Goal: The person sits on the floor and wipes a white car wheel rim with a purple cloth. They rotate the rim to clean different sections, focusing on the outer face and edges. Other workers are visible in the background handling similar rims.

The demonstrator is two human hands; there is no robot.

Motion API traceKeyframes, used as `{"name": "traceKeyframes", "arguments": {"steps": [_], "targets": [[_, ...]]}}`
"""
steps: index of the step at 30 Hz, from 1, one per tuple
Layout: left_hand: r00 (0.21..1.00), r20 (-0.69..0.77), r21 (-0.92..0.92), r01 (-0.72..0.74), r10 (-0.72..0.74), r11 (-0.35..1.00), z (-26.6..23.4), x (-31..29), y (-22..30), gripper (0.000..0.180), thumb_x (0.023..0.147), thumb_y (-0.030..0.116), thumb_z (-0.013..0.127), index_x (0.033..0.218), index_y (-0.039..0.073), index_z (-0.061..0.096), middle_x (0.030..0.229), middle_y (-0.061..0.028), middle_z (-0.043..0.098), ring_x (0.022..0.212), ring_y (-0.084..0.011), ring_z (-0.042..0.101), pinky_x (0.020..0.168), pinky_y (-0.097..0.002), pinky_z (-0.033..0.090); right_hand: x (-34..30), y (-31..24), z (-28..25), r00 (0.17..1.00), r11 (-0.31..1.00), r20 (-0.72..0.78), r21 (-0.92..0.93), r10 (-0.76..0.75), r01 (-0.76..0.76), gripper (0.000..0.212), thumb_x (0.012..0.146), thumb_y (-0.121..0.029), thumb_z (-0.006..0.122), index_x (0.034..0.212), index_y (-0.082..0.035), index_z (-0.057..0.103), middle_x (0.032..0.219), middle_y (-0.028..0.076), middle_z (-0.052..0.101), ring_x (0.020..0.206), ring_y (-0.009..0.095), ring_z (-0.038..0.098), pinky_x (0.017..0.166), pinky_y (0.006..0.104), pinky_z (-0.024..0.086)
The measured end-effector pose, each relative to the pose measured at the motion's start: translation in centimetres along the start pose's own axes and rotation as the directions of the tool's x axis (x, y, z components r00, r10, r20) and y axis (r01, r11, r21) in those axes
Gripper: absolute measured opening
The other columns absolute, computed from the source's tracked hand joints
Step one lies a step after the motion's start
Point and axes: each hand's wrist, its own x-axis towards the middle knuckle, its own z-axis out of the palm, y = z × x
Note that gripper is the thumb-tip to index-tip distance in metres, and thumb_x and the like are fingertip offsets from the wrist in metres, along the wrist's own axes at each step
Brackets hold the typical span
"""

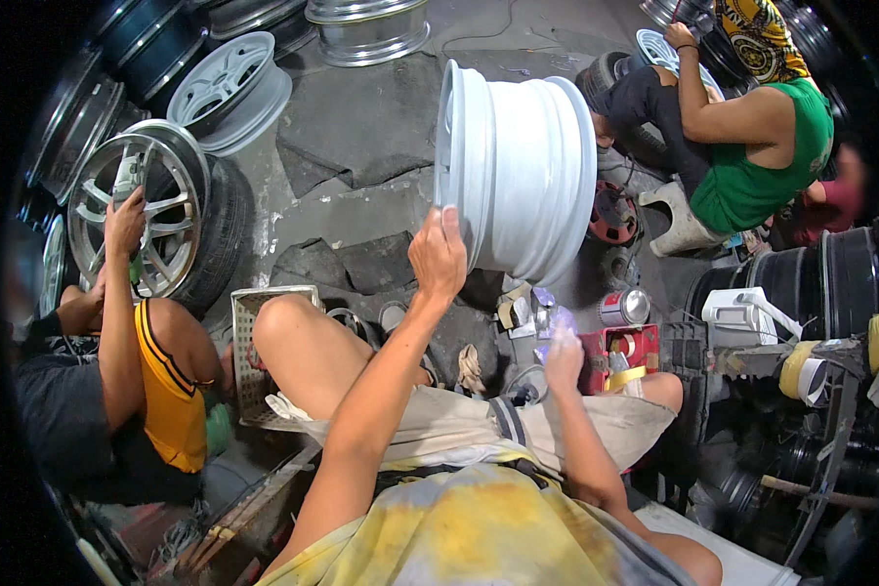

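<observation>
A pale bluish-white wheel rim (518, 166) stands on its tread ahead of me, its barrel facing my body. The fingers of my left hand (439, 252) grip its left edge, with the thumb pointing up. Right of my lap and apart from the rim is my right hand (563, 361), smeared by motion; a purplish-white blur at its fingertips hides what it may hold. Just beyond that hand lie small crumpled packets (521, 311). Beside it are a metal can (624, 308) and a red crate (592, 359) with a yellow tape roll (625, 377).
At left, a person holds a grey power tool (130, 174) against a spoked wheel (151, 210). Another person in a green top (767, 161) sits on a white stool (676, 223) at right. A cream basket (249, 332) stands by my left knee. Dark mats (356, 127) cover the floor ahead.
</observation>
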Motion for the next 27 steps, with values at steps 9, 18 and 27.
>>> {"name": "traceKeyframes", "arguments": {"steps": [9,18,27], "targets": [[0.998,0.067,0.055,-0.01,0.007,0.998,0.0,-2.6,-3.3,0.065,0.108,0.049,0.034,0.094,-0.006,0.067,0.087,-0.0318,0.066,0.081,-0.0523,0.064,0.073,-0.0578,0.047,7.5,-4.8,-1.7,0.947,0.75,-0.132,0.646,0.293,-0.142,0.047,0.108,-0.03,0.042,0.123,0.008,0.065,0.109,0.023,0.073,0.103,0.033,0.069,0.094,0.0395,0.049],[0.964,0.256,0.222,0.014,-0.072,0.975,-3.6,7.7,5.9,0.06,0.104,0.048,0.046,0.094,-0.008,0.066,0.087,-0.0363,0.067,0.084,-0.0523,0.067,0.079,-0.0604,0.049,11.8,-10.6,-10.5,0.808,0.892,-0.41,-0.032,-0.424,0.452,0.036,0.1,-0.006,0.055,0.134,0.002,0.063,0.137,0.021,0.058,0.126,0.035,0.059,0.107,0.0449,0.047],[0.932,0.283,0.182,0.181,-0.228,0.966,4.5,17.8,4.3,0.051,0.1,0.036,0.053,0.114,-0.011,0.065,0.118,-0.0339,0.066,0.117,-0.0495,0.061,0.102,-0.0511,0.048,35.6,-11.8,-11.7,0.822,0.825,-0.078,-0.031,-0.565,0.564,0.034,0.103,-0.023,0.052,0.123,-0.001,0.068,0.127,0.019,0.065,0.112,0.041,0.063,0.105,0.0452,0.045]]}}
